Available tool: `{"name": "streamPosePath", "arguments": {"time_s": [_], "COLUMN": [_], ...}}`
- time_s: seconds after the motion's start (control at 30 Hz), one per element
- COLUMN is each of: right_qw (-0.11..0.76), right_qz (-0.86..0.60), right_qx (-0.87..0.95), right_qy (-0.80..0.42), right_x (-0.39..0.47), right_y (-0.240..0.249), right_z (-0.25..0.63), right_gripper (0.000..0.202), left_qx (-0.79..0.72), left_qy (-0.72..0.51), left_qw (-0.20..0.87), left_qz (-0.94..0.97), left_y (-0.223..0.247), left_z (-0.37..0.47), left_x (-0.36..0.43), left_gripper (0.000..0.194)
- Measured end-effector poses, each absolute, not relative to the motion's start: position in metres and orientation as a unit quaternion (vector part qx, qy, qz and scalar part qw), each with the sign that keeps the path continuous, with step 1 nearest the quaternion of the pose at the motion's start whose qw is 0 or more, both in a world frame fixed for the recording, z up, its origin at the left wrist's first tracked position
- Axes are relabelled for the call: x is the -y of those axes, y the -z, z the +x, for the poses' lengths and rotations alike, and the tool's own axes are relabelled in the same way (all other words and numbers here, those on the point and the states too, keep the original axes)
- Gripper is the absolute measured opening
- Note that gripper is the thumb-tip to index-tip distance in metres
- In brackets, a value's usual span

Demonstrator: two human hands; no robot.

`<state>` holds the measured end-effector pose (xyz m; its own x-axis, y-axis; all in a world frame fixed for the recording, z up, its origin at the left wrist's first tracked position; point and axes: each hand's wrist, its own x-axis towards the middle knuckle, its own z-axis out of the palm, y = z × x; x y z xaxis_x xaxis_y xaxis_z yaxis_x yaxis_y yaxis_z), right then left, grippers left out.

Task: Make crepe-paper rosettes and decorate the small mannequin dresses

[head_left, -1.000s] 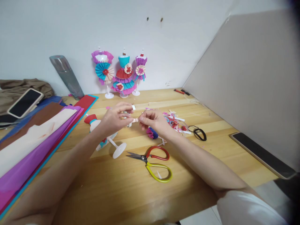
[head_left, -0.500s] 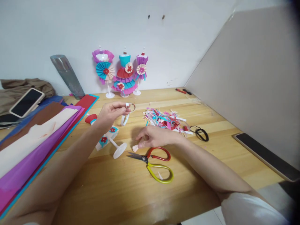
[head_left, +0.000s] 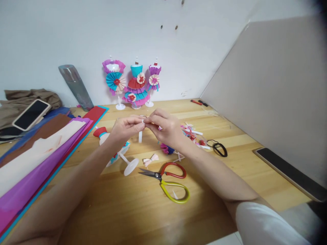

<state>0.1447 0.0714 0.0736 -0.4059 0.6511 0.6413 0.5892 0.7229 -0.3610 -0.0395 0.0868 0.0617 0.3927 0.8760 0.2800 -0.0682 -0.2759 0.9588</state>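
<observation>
My left hand (head_left: 127,129) is closed on a thin roll of tape, mostly hidden behind the fingers. A white strip of tape (head_left: 140,136) hangs below it. My right hand (head_left: 166,126) meets the left, its fingertips pinching a small white end of the tape (head_left: 142,121). Below the hands, a pale pink paper bow (head_left: 150,159) lies on the table. Nearer me are scissors (head_left: 157,175) with one red and one yellow handle, blades slightly apart. Under my left wrist a small white dress form (head_left: 131,166) lies on its side, dressed in red, white and blue paper.
Three dressed paper mannequins (head_left: 136,83) stand by the wall. Paper scraps (head_left: 190,131) and a black hair tie (head_left: 220,149) lie to the right. Coloured paper sheets (head_left: 46,143), a phone (head_left: 32,115) and a leaning bottle (head_left: 76,86) are at left. A dark flat device (head_left: 288,173) lies far right.
My right hand has left the pale bow on the table and risen to the left hand, pinching the tape end. The bow and a pink-and-blue paper piece are now uncovered.
</observation>
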Motion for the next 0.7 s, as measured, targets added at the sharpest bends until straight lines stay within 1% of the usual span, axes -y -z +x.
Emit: {"name": "streamPosePath", "arguments": {"time_s": [0.07, 0.17, 0.23, 0.3, 0.33, 0.37, 0.43, 0.5, 0.57, 0.7], "right_qw": [0.396, 0.418, 0.431, 0.406, 0.394, 0.377, 0.336, 0.316, 0.331, 0.384], "right_qz": [-0.368, -0.362, -0.356, -0.331, -0.317, -0.304, -0.273, -0.261, -0.270, -0.285], "right_qx": [0.840, 0.828, 0.816, 0.822, 0.822, 0.822, 0.816, 0.790, 0.752, 0.698], "right_qy": [-0.045, -0.092, -0.147, -0.223, -0.262, -0.301, -0.382, -0.456, -0.502, -0.533], "right_x": [-0.074, -0.083, -0.094, -0.106, -0.110, -0.113, -0.115, -0.113, -0.109, -0.105], "right_y": [-0.074, -0.071, -0.065, -0.056, -0.052, -0.048, -0.046, -0.050, -0.056, -0.061], "right_z": [0.145, 0.151, 0.156, 0.160, 0.160, 0.160, 0.159, 0.159, 0.161, 0.169], "right_gripper": [0.023, 0.022, 0.032, 0.048, 0.049, 0.046, 0.029, 0.022, 0.021, 0.014], "left_qx": [-0.332, -0.337, -0.331, -0.316, -0.308, -0.301, -0.291, -0.286, -0.284, -0.304], "left_qy": [-0.463, -0.470, -0.469, -0.455, -0.443, -0.430, -0.409, -0.398, -0.396, -0.374], "left_qw": [0.504, 0.502, 0.508, 0.521, 0.530, 0.539, 0.557, 0.565, 0.557, 0.541], "left_qz": [0.649, 0.643, 0.642, 0.649, 0.655, 0.658, 0.661, 0.664, 0.673, 0.689], "left_y": [-0.062, -0.061, -0.063, -0.065, -0.067, -0.068, -0.071, -0.074, -0.078, -0.085], "left_z": [-0.039, -0.039, -0.040, -0.042, -0.043, -0.044, -0.045, -0.047, -0.048, -0.049], "left_x": [-0.087, -0.088, -0.089, -0.088, -0.087, -0.086, -0.084, -0.083, -0.082, -0.078], "left_gripper": [0.018, 0.017, 0.016, 0.015, 0.015, 0.015, 0.015, 0.015, 0.018, 0.020]}}
